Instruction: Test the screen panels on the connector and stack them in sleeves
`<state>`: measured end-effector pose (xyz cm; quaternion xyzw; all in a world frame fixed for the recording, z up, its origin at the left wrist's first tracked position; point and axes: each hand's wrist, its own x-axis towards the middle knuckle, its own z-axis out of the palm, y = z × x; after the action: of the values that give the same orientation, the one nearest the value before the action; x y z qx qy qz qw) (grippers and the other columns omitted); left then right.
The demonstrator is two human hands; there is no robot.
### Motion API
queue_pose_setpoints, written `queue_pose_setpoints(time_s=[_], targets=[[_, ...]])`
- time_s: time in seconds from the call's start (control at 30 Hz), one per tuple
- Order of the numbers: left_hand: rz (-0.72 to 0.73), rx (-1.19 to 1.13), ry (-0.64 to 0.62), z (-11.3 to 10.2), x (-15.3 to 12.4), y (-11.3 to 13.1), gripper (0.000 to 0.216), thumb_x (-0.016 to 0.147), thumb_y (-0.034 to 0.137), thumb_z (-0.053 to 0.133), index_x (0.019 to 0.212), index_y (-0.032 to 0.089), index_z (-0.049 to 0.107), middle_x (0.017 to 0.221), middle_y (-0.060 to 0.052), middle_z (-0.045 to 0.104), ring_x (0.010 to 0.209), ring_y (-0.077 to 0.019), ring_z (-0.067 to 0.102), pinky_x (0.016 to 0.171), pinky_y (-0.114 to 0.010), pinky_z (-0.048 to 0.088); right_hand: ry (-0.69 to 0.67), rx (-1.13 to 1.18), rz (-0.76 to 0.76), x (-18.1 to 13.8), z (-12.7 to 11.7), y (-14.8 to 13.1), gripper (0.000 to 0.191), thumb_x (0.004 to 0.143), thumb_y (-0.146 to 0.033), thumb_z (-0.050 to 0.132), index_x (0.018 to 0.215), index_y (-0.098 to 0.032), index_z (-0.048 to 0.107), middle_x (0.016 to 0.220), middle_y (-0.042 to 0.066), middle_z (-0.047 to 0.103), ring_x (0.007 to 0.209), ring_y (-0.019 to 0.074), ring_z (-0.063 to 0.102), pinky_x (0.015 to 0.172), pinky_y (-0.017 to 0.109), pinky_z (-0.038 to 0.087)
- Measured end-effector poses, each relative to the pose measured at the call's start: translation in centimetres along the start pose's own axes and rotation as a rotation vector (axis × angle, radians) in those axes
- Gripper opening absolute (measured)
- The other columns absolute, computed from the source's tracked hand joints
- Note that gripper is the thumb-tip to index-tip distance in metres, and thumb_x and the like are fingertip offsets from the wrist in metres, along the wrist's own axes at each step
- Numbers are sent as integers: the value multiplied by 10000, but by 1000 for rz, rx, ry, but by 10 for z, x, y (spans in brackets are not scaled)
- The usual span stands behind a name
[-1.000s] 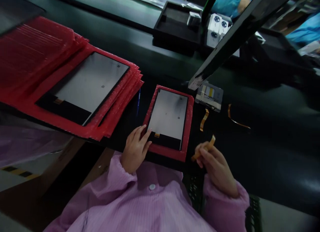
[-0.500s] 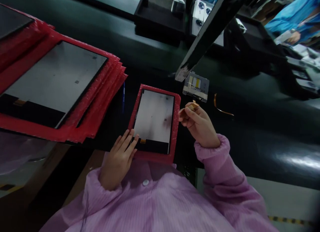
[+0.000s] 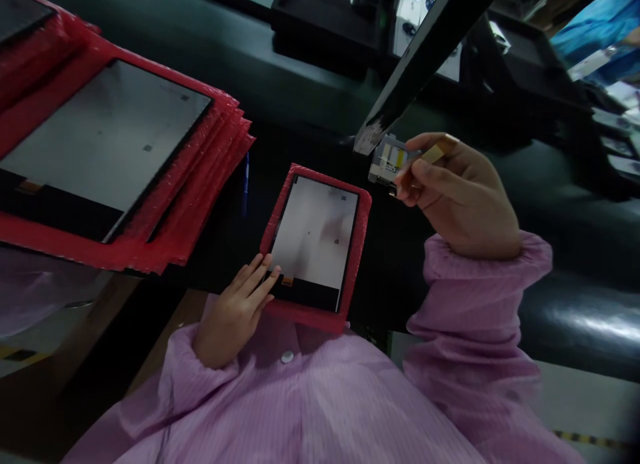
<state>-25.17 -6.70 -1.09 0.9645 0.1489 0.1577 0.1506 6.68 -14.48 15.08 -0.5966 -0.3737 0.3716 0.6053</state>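
Whereas half a second ago the right hand [image 3: 460, 191] sat beside the upper right edge of the small panel [image 3: 317, 234], it is now raised further out, just beside the grey module [image 3: 386, 159]. Its fingers are closed, pinching an orange strip [image 3: 439, 148]. The left hand [image 3: 235, 314] is unchanged: fingers extended and loose, tips resting on the panel's lower left corner. The panel lies in its red sleeve [image 3: 363, 211] on the table [image 3: 500, 284]. Most of the strip is hidden in the fingers.
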Motion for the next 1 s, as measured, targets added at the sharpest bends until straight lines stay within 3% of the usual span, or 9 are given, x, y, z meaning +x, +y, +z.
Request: queue_pose_setpoints(time_s=[0.2,0.3,0.57,0.67,0.8,1.0], targets=[[17,-35,-2,7,18,13,462,957,160,477,1418,135,457,1502,-134,459,1435,-257,386,1125,-460,448,-34,-28,3,-2,8,4,72,897,-216,634,967,-215,651,787,-36,705,651,68,625,571,200,452],[37,-34,12,11,26,22,423,951,174,500,1370,115,507,1479,-148,484,1413,-264,418,1112,-449,464,-28,-47,9,-7,14,17,96,867,-276,692,930,-215,651,770,-22,703,631,93,629,546,210,465],[-32,-188,-4,9,37,29,463,929,208,520,1385,140,484,1443,-152,493,1363,-272,431,1116,-467,439,-233,-212,233,-31,40,102,243,826,-392,726,922,-174,679,852,39,701,747,166,670,652,285,533],[-30,-161,26,11,39,32,424,886,218,562,1305,151,563,1413,-165,498,1317,-305,453,1081,-496,441,-259,-270,178,-41,44,122,242,858,-409,686,929,-178,702,951,67,713,881,199,682,785,331,546],[3,-100,132,17,37,34,320,842,197,605,1159,187,640,1316,-135,576,1224,-290,520,1008,-459,469,-256,-359,90,-49,43,126,169,899,-353,649,940,-205,717,992,60,730,957,205,684,850,345,540],[83,-26,99,18,35,32,379,841,182,583,1214,231,630,1275,-112,608,1159,-270,554,983,-443,460,-300,-468,16,-53,40,127,151,918,-305,632,999,-210,717,1027,47,742,968,209,688,889,353,527]])
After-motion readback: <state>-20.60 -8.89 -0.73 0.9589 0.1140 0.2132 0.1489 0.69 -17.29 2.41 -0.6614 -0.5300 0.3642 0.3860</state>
